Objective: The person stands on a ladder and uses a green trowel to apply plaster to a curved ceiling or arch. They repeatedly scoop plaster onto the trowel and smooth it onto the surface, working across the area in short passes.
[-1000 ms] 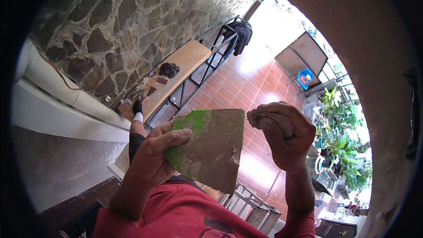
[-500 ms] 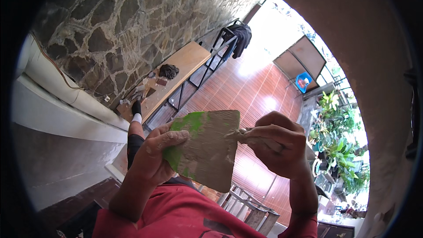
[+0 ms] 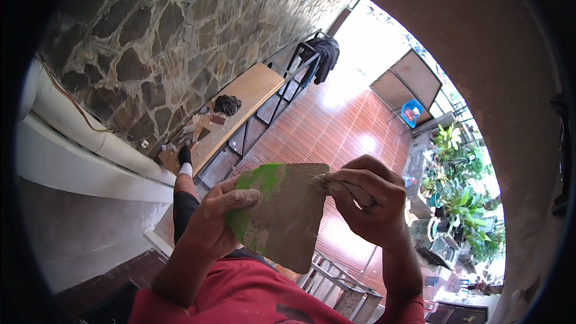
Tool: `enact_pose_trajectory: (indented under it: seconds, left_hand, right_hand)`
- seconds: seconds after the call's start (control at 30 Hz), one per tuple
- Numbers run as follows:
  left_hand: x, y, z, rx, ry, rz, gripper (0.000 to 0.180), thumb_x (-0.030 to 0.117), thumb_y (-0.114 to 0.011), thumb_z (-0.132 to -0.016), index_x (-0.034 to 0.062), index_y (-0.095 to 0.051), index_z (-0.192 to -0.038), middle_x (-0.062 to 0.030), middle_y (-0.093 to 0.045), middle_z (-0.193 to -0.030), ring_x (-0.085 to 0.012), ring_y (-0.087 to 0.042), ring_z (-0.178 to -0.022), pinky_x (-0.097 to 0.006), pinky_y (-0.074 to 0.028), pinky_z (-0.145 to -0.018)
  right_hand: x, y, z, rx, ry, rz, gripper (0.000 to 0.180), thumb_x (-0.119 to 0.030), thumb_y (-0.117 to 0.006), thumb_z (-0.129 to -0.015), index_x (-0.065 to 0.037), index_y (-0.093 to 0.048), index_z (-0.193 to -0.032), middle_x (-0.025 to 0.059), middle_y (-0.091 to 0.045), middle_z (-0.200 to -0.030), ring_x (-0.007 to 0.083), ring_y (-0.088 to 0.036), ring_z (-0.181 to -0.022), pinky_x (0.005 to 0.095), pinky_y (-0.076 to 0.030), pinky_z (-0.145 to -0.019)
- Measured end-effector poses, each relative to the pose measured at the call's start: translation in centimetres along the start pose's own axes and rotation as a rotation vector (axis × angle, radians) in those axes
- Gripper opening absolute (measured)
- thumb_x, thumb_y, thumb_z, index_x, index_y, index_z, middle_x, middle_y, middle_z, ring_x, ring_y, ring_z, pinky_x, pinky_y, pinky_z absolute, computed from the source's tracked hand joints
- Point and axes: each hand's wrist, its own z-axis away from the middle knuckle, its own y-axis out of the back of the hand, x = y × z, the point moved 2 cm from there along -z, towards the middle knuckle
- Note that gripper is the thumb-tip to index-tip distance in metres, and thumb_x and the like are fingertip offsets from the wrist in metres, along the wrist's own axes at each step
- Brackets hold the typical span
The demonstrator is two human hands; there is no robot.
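**Green board held chest-high, right fingers pinching at its upper corner**

The left hand [image 3: 210, 222] gripped a flat green board [image 3: 282, 213], thumb laid across its face and the other fingers hidden behind it. The board sat in the air in front of the red shirt [image 3: 240, 294], well above the reddish plank floor [image 3: 336, 126], tilted so its face turned up toward the camera. Most of that face was smeared with grey, plaster-like material; bare green showed only along the left edge and the upper left corner.

The right hand [image 3: 366, 204] was curled at the board's upper right corner, fingers closed tightly on something small and pale at the edge. Whether that was a thin tool or a scrap of the grey coating could not be told.

The board looked thin, stiff and light, judging by how one hand carried it without sagging. The coated face probably offered a gritty, crumbly surface, so the cleaner green left edge, where the left hand already held, seemed the surest place to grip. The corners looked rounded and unlikely to cut.

Far below, a long wooden tabletop [image 3: 240, 105] stood against the stone wall [image 3: 156, 42], carrying a dark cloth bundle [image 3: 227, 104] and small scattered items. A dark garment [image 3: 324, 54] hung on a metal frame beyond it, and potted green plants [image 3: 456, 186] lined the right side.
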Motion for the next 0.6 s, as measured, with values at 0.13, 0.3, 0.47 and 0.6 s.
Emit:
enact_pose_trajectory:
  seconds: [0.13,0.3,0.47,0.6]
  left_hand:
    - [0.2,-0.1,0.0,-0.032,0.003,0.031,0.044,0.004,-0.051,-0.082,-0.0140,-0.045,-0.122,-0.0224,-0.061,-0.110,-0.0254,-0.065,-0.095,-0.035,-0.055,-0.083]
    - [0.3,-0.2,0.0,0.038,-0.032,-0.068,0.044,0.003,-0.052,-0.080,-0.0140,-0.045,-0.120,-0.0221,-0.061,-0.108,-0.0246,-0.066,-0.092,-0.035,-0.055,-0.082]
    - [-0.1,-0.2,-0.1,0.046,0.001,-0.124,0.043,0.004,-0.054,-0.081,-0.0110,-0.046,-0.120,-0.0186,-0.061,-0.107,-0.0214,-0.065,-0.093,-0.032,-0.054,-0.082]
    - [0.3,-0.3,0.3,0.051,-0.043,-0.219,0.041,0.005,-0.054,-0.086,-0.0069,-0.046,-0.124,-0.0140,-0.061,-0.109,-0.0180,-0.064,-0.095,-0.029,-0.052,-0.084]
  right_hand:
    - [0.9,0.9,0.7,0.055,-0.036,-0.067,0.019,0.002,-0.069,-0.073,-0.001,-0.067,-0.091,0.0103,-0.064,-0.079,0.0186,-0.066,-0.069,0.0275,-0.053,-0.059]
    - [0.8,1.8,0.2,0.185,-0.120,-0.089,0.016,0.002,-0.068,-0.075,0.001,-0.066,-0.090,0.0106,-0.064,-0.079,0.0167,-0.066,-0.068,0.0264,-0.053,-0.058]
    - [-0.1,1.3,-1.2,-0.047,-0.009,-0.128,0.014,0.001,-0.071,-0.071,0.002,-0.066,-0.084,0.0110,-0.065,-0.079,0.0168,-0.066,-0.068,0.0254,-0.052,-0.057]
    - [-1.0,1.2,-1.2,-0.203,-0.003,0.025,0.016,0.002,-0.074,-0.067,0.000,-0.068,-0.081,0.0088,-0.065,-0.075,0.0154,-0.066,-0.065,0.0253,-0.051,-0.054]
